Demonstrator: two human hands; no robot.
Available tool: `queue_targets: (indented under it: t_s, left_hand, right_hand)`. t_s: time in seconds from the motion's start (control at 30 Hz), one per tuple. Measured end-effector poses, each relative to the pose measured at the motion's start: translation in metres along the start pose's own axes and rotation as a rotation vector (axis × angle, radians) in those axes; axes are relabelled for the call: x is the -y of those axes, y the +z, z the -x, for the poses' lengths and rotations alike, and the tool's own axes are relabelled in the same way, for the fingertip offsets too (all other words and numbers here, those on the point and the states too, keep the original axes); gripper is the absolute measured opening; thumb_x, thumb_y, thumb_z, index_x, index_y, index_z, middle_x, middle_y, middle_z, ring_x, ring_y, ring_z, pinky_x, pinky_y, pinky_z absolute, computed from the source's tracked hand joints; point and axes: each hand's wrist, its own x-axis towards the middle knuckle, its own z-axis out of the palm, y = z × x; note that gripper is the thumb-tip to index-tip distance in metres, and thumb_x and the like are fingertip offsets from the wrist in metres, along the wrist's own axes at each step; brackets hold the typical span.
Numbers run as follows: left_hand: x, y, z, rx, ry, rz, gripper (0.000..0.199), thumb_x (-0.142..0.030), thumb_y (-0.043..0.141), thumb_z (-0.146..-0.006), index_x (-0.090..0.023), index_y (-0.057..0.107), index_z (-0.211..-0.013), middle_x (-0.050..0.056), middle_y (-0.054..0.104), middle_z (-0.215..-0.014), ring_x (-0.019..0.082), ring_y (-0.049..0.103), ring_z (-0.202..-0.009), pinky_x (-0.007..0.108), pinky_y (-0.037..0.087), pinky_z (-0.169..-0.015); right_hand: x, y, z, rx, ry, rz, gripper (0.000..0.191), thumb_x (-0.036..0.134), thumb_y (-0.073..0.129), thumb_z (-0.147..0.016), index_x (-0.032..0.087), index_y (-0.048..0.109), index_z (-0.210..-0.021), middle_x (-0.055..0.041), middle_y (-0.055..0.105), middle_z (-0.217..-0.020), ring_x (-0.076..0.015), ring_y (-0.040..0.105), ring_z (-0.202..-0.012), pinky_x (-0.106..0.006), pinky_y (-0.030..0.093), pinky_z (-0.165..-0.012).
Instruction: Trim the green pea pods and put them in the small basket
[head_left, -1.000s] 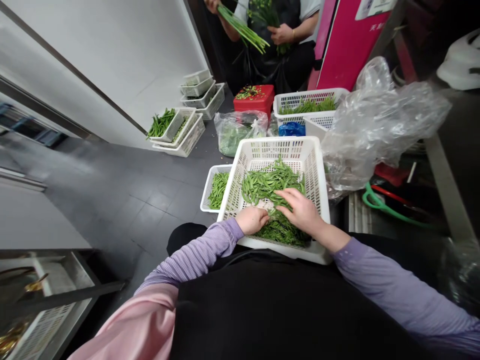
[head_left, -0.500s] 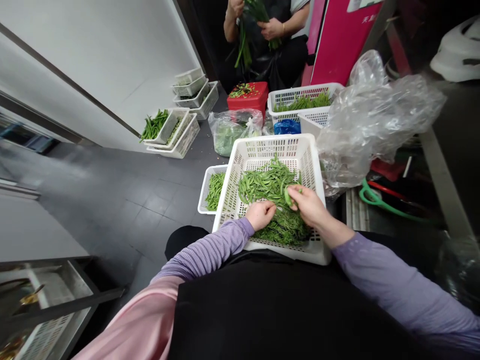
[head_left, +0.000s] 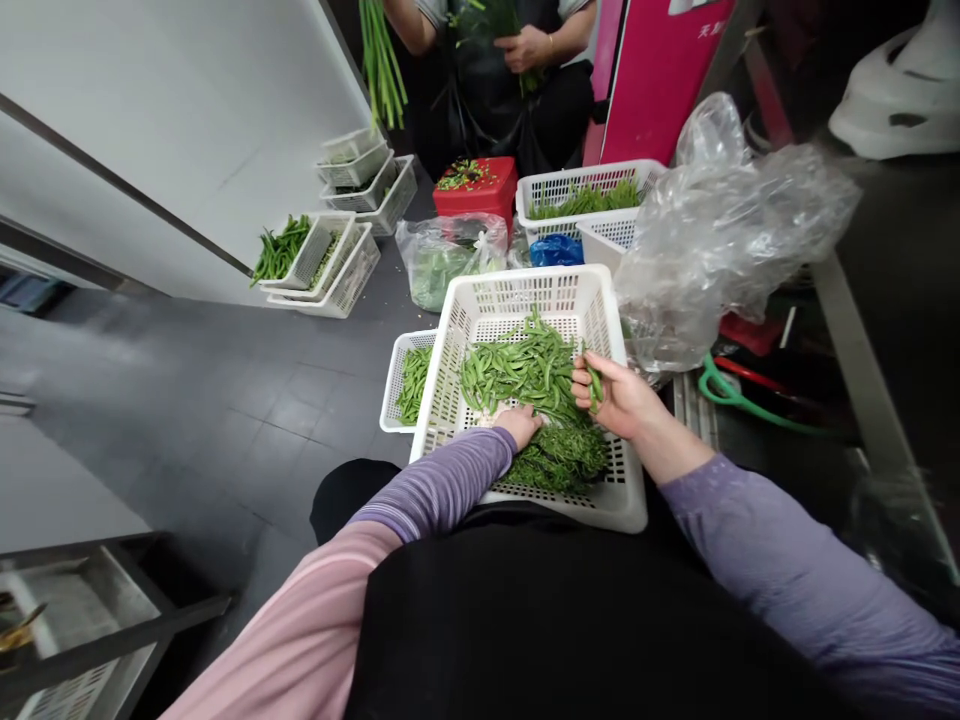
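A large white perforated basket (head_left: pixel 531 279) stands in front of my lap. Flat green pea pods (head_left: pixel 517 365) are heaped in its middle, with a pile of thin green trimmings (head_left: pixel 562 455) on the near side. My right hand (head_left: pixel 616 398) is raised over the basket's right side, closed on a few pea pods (head_left: pixel 595 388). Down between the pods and the trimmings reaches my left hand (head_left: pixel 517 426); its fingers are stretched out and touch the greens, fingertips partly hidden. A smaller white basket (head_left: pixel 390 395) of green pods stands against the left side.
Opposite sits a person whose hand (head_left: pixel 525 48) holds long green stalks. Between us are a red stool (head_left: pixel 480 200), a bag of greens (head_left: pixel 439 265) and another white basket (head_left: pixel 525 185). Stacked baskets (head_left: pixel 352 275) stand left; crumpled plastic (head_left: pixel 720 240) and green-handled scissors (head_left: pixel 709 385) lie right.
My left hand has opened from a fist and gone down into the greens. My right hand has turned and drawn slightly away from it with pods. The whole view has shifted slightly.
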Motion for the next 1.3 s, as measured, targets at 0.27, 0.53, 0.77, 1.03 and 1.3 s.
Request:
queue_targets:
  t_s: [0.27,0.53,0.77,1.03,1.3]
  left_hand:
    - [0.03,-0.014,0.059,-0.143,-0.241,0.342,0.016,-0.027,0.052,-0.074,-0.013,0.055,-0.081,0.002,0.055,-0.07,0.012,0.051,-0.064,0.023,0.039,-0.061]
    - [-0.011,-0.037,0.104,-0.46,-0.108,0.883,0.012,-0.022,0.058,-0.066,-0.013,0.053,-0.072,-0.005,0.045,-0.058,0.006,0.04,-0.052,0.018,0.035,-0.053]
    - [-0.018,-0.068,0.121,-0.513,-0.096,0.87,0.014,-0.025,0.048,-0.076,-0.013,0.055,-0.077,-0.002,0.053,-0.062,0.005,0.045,-0.05,0.018,0.038,-0.052]
    - [-0.031,-0.07,0.112,-0.403,-0.178,1.335,0.012,-0.023,0.045,-0.078,-0.013,0.047,-0.073,-0.003,0.051,-0.057,0.006,0.048,-0.04,0.017,0.041,-0.038]
    - [0.017,-0.024,0.107,-0.171,-0.574,1.119,0.006,-0.013,0.044,-0.078,-0.011,0.049,-0.078,-0.004,0.048,-0.054,0.004,0.043,-0.036,0.019,0.041,-0.041]
  right_hand:
    - [-0.022,-0.004,-0.004,-0.198,-0.126,0.675,0.024,0.034,0.067,-0.059,0.016,0.059,-0.072,0.0082,0.036,-0.04,-0.0058,0.029,-0.035,-0.021,0.02,-0.037]
    - [-0.06,0.0,-0.002,-0.128,-0.287,1.232,0.024,0.037,0.064,-0.063,0.018,0.068,-0.078,-0.0013,0.065,-0.068,-0.0174,0.058,-0.064,-0.028,0.041,-0.06]
    - [-0.063,0.004,0.013,0.095,-0.669,1.636,0.015,0.026,0.053,-0.076,0.025,0.066,-0.084,-0.0011,0.064,-0.088,-0.0167,0.059,-0.078,-0.027,0.042,-0.069]
    - [-0.07,0.006,0.019,0.077,-0.748,1.627,0.016,0.024,0.051,-0.078,0.025,0.066,-0.085,0.0002,0.065,-0.088,-0.0156,0.06,-0.077,-0.026,0.044,-0.067]
    - [-0.053,0.006,0.012,-0.142,-0.709,1.283,0.014,0.03,0.059,-0.07,0.02,0.067,-0.076,-0.0032,0.067,-0.082,-0.019,0.06,-0.079,-0.031,0.044,-0.076]
